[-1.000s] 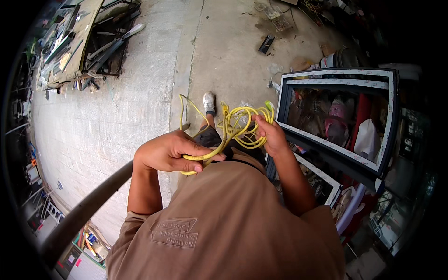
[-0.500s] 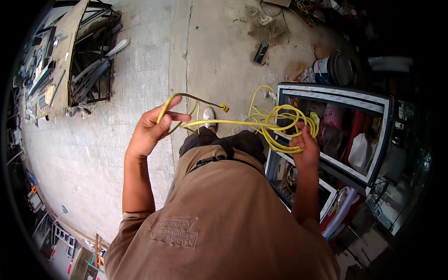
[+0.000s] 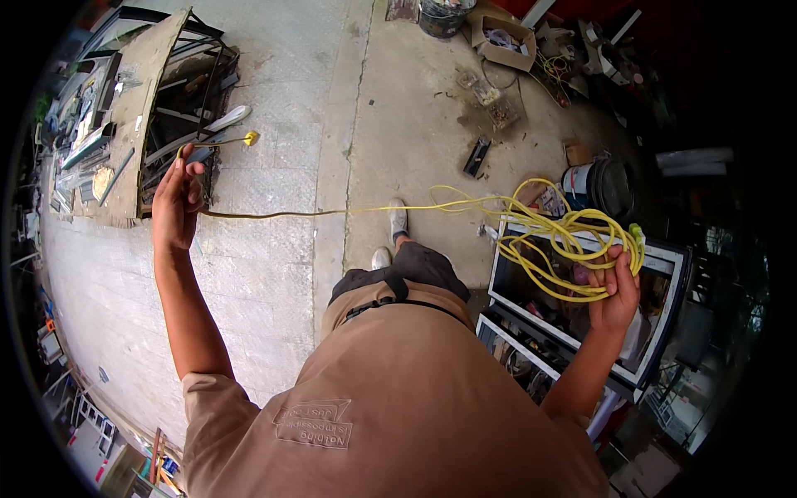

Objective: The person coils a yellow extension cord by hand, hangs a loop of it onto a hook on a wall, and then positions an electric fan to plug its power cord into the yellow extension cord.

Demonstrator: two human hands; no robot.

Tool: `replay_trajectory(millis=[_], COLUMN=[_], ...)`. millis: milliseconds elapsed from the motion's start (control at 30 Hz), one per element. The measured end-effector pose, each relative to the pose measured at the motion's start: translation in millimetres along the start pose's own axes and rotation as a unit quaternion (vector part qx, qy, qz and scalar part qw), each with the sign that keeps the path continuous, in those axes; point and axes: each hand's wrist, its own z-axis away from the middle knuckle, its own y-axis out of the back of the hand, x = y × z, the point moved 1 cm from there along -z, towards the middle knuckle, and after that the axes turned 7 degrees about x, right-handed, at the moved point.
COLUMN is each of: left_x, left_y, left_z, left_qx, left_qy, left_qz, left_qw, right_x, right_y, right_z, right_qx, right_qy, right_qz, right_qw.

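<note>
A yellow cable stretches nearly level between my two hands, its left stretch looking darker. My left hand, raised far out to the left, is closed on the cable near one end. From it that end sticks out to the right, tipped with a yellow plug. On the right, my right hand is closed round the loose loops of the cable coil. The loops fan out to the left of that hand, above a dark frame with white edges. A small bright green piece shows at the coil's right side.
A worktable with metal profiles and scraps stands at the far left. At the right are a bucket and stacked frames. Farther off lie a cardboard box, a small black object and clear containers on the concrete floor.
My hands have spread apart, the left going out left and up, the right going farther right. The cable between them is now longer and straighter, and the plug end moved left with my left hand.
</note>
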Motion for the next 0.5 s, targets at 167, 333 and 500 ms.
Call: replay_trajectory(millis=[167, 333, 500], left_x=[16, 9, -20], left_y=[42, 93, 122], left_z=[-97, -174, -204], left_qx=[0.067, 0.144, 0.175], left_qy=[-0.027, -0.036, 0.001], left_qz=[0.098, 0.185, 0.330], left_qw=[0.993, 0.971, 0.928], right_x=[-24, -30, -41], right_y=[-45, -113, -189], right_z=[-72, -170, -254], right_qx=[-0.059, -0.073, -0.102], right_qy=[0.039, -0.004, -0.007], right_qz=[-0.004, 0.057, 0.043], right_qw=[0.997, 0.996, 0.994])
